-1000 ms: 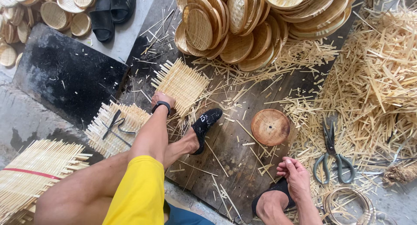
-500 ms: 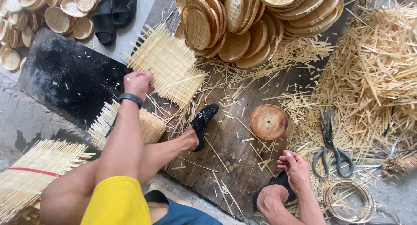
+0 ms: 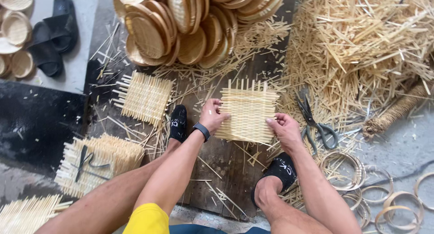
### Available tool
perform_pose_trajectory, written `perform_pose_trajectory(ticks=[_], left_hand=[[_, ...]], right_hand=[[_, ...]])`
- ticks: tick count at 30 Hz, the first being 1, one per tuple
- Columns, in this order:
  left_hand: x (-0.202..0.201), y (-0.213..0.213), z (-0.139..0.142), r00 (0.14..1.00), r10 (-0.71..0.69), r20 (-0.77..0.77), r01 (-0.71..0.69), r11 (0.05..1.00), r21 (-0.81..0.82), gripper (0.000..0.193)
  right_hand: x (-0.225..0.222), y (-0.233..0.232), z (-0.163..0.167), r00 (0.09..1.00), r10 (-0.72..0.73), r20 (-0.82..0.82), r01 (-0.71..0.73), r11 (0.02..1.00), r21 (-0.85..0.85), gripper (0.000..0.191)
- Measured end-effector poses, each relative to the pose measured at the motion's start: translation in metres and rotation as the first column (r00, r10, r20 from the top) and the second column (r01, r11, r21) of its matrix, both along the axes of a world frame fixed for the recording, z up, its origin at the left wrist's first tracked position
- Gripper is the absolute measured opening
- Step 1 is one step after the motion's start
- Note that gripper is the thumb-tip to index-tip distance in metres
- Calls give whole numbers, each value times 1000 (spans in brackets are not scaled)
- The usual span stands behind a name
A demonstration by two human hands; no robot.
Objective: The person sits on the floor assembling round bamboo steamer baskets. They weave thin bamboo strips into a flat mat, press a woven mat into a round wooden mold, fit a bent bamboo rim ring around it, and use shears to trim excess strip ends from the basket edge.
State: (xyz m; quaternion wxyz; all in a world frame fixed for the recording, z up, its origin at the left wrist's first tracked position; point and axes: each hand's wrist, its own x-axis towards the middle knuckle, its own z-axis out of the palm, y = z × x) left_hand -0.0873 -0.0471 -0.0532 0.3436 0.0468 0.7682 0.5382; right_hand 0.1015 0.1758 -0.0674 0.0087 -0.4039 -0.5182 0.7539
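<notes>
A square woven bamboo mat (image 3: 247,111) lies flat on the dark wooden board (image 3: 228,170) between my feet. My left hand (image 3: 212,115), with a black wristband, grips the mat's left edge. My right hand (image 3: 284,127) holds its lower right corner. The round wooden mould seen earlier is hidden under the mat. A second woven mat (image 3: 144,97) lies to the left beyond my left foot in a black slipper (image 3: 178,122).
A heap of woven bamboo dishes (image 3: 190,23) fills the top. Loose bamboo strips (image 3: 361,48) pile up at right. Scissors (image 3: 312,118) lie beside the mat, bamboo rings (image 3: 361,184) at lower right. Stacked mats (image 3: 97,164) with another tool sit lower left, black sandals (image 3: 52,35) upper left.
My left hand picked a woven mat from the left and carried it right. Both hands now hold it over the round wooden mould, which is covered.
</notes>
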Motion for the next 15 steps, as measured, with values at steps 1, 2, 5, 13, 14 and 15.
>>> perform_pose_trajectory(ticks=[1, 2, 5, 13, 14, 15], left_hand=[[3, 0, -7, 1000, 5, -30, -5, 1000, 0, 55], [2, -2, -13, 1000, -9, -15, 9, 999, -34, 56], [-3, -11, -21, 998, -4, 66, 11, 995, -101, 59], [-5, -14, -20, 978, 99, 185, -85, 993, -79, 68], [-6, -15, -18, 984, 92, 155, -80, 993, -85, 69], [-8, -16, -16, 988, 84, 127, -73, 993, -90, 70]], right_hand=[[-2, -3, -6, 1000, -7, 16, 7, 1000, 6, 28], [-2, -6, -12, 999, -10, 33, 10, 1000, 11, 28], [2, -12, -25, 999, -23, 40, 25, 998, -61, 25], [-1, -21, -17, 998, -58, 12, 58, 998, -13, 28], [-2, -24, -15, 997, -76, -6, 76, 997, -29, 30], [-2, -27, -12, 997, -76, -8, 76, 997, -11, 31]])
